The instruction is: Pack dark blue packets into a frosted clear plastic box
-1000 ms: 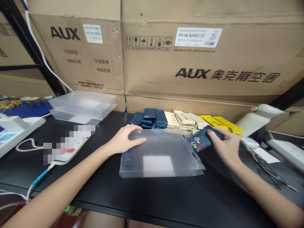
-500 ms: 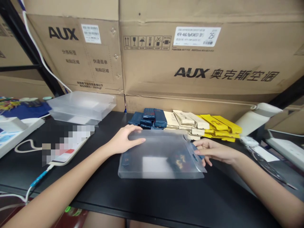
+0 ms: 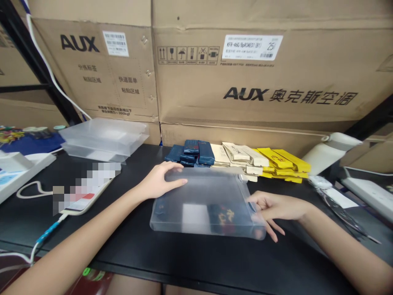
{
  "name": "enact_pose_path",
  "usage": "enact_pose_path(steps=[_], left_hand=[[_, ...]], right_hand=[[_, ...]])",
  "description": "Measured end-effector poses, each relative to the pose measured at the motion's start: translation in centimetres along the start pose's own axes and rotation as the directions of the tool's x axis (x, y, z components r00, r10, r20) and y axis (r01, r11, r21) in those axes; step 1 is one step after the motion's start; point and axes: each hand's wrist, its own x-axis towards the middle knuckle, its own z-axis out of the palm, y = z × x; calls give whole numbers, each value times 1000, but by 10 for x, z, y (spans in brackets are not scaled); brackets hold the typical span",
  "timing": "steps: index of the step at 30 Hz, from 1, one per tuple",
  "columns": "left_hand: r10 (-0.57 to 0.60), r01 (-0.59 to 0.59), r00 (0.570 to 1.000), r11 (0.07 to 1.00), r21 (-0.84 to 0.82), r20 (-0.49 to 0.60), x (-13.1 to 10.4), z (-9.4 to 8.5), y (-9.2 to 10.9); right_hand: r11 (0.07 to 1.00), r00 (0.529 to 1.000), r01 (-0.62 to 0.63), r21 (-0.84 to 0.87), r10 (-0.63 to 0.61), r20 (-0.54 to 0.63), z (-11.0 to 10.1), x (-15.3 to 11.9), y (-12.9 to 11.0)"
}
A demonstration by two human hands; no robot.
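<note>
A frosted translucent plastic bag [image 3: 196, 188] lies on the black table in front of me, with dark blue packets with gold marks showing through it. My left hand [image 3: 164, 180] grips the bag's upper left edge between thumb and fingers. At the bag's right end, by the handle slot, is my right hand [image 3: 268, 209], its fingertips partly inside the opening and lower fingers spread. Behind the bag are stacks of dark blue packets [image 3: 205, 153], cream packets [image 3: 236, 152] and yellow packets [image 3: 278, 159].
More translucent bags [image 3: 104, 137] are stacked at the back left. A phone [image 3: 89, 196] with a cable lies left. A white bottle [image 3: 327, 153] leans at the back right near a power strip [image 3: 368, 192]. Large cardboard boxes [image 3: 260, 73] stand behind.
My right hand has moved down and towards me at the bag's open end, and the blue packet inside sits further in. My left hand stays in place.
</note>
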Motion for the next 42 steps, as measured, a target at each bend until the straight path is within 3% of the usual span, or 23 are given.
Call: enact_pose_path(steps=[10, 22, 26, 30, 33, 35, 38, 42], left_hand=[[38, -31, 996, 996, -87, 81, -1, -1, -5], [79, -76, 992, 997, -28, 97, -2, -1, -4], [132, -133, 991, 991, -24, -28, -2, 4, -1], [171, -160, 975, 983, 85, -142, -3, 8, 6], [111, -79, 976, 982, 171, -189, -4, 9, 9], [20, 26, 977, 976, 216, -211, -5, 8, 10], [-115, 136, 984, 977, 161, -134, -5, 7, 10], [-268, 286, 950, 952, -103, 161, -6, 4, 9]], right_hand=[[993, 979, 112, 44, -102, -175, -7, 3, 2], [980, 926, 180, 87, -139, -352, 3, 13, 0], [946, 914, 245, 210, -153, -376, 16, 19, -2], [908, 946, 222, 356, -113, -303, 45, 28, -7], [872, 930, 232, 431, -69, -361, 58, 34, -9], [832, 892, 267, 487, -22, -451, 57, 38, -7], [758, 818, 388, 525, -20, -576, 49, 43, -3], [728, 758, 498, 471, -101, -644, 43, 47, 1]])
